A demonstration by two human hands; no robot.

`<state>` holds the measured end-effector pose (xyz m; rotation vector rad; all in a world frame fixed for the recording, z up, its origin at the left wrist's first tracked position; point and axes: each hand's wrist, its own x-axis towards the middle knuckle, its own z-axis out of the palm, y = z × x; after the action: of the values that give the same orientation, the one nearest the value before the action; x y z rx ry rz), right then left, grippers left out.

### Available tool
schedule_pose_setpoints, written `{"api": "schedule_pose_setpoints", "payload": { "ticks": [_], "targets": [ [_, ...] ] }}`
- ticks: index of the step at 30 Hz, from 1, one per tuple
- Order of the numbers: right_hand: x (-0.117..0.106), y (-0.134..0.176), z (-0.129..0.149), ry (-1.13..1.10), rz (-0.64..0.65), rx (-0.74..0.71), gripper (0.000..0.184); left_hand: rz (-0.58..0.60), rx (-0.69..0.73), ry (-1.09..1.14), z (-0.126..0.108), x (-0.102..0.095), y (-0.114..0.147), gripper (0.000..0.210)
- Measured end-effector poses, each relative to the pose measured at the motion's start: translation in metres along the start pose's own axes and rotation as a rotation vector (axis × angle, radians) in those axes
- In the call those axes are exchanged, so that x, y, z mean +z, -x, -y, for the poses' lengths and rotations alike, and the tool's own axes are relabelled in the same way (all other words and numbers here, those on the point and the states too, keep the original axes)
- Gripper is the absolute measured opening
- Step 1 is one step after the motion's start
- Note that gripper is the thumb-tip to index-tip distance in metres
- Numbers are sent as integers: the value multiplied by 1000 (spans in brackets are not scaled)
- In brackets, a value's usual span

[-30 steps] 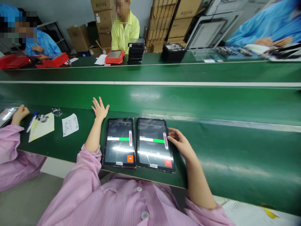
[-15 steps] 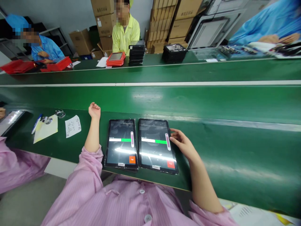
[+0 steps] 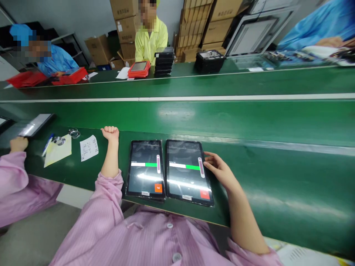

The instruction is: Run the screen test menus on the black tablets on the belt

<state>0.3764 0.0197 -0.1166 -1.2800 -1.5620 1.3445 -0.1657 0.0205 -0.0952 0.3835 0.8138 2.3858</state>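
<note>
Two black tablets lie side by side on the green bench in front of me. Both the left tablet (image 3: 144, 153) and the right tablet (image 3: 184, 151) have lit screens with a white-and-green bar, a slider near the right side and an orange-red button at the bottom. Another flat dark edge shows under the left tablet. My right hand (image 3: 217, 168) rests at the right tablet's right edge, fingers loosely bent and apart, fingertips against the side. Left of the tablets, my left hand (image 3: 111, 133) is curled into a fist near the belt's edge, with nothing visible in it.
To the left lie a handwritten note (image 3: 89, 148), a yellow paper (image 3: 58, 151), a pen (image 3: 47, 145) and shiny coiled items (image 3: 74, 133). A neighbour's hand (image 3: 19, 144) is beside another tablet (image 3: 39, 125). Beyond the green belt (image 3: 249, 118), people sit near red trays (image 3: 69, 76) and black stacks (image 3: 163, 63).
My left hand has turned and closed more, its thumb now pointing left. The neighbour's hand and tablet have come further into view at the left. My right hand stays at the right tablet's edge.
</note>
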Motion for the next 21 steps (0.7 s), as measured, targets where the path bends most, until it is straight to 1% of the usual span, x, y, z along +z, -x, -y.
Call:
{"api": "schedule_pose_setpoints", "payload": {
  "ticks": [5, 11, 16, 21],
  "targets": [
    [0, 0, 2, 7, -7, 4, 53, -4, -25, 64, -2, 4, 3, 59],
    [0, 1, 0, 17, -4, -8, 53, 32, -92, 16, 3, 14, 8, 62],
    [0, 1, -1, 33, -11, -13, 52, 49, -80, -112, 5, 14, 9, 60],
    [0, 1, -2, 37, 1, -24, 51, 85, -21, -356, 2, 10, 4, 62]
  ]
}}
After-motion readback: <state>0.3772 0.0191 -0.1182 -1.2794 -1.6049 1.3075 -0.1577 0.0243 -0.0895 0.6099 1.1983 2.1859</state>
